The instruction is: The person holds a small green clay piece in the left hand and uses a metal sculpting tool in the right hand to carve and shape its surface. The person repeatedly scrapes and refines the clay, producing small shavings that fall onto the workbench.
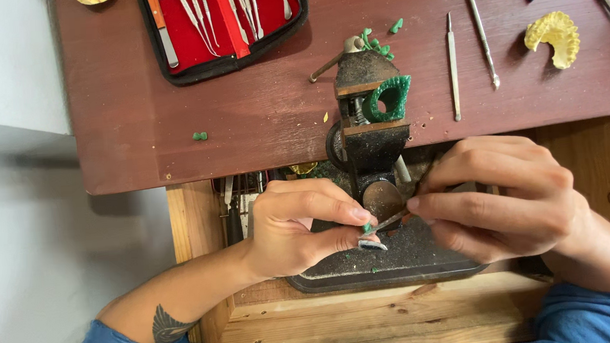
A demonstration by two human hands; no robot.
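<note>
pinching a small green wax piece (368, 227) in left hand (294, 228), right hand (508, 195) clamped on thin metal tool (391, 220) touching it

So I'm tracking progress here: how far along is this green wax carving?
Already shaped: a green ring form clamped in the vise. In hand: the left hand pinches a small green piece while the right hand works it with a metal tool. Left: loose green bits on the table.

Small green wax piece (368, 227) pinched at fingertips, thin metal tool (391, 220) against it.
The tool lies nearly level, tip touching the green piece, above a dark tray (393, 268).
</note>
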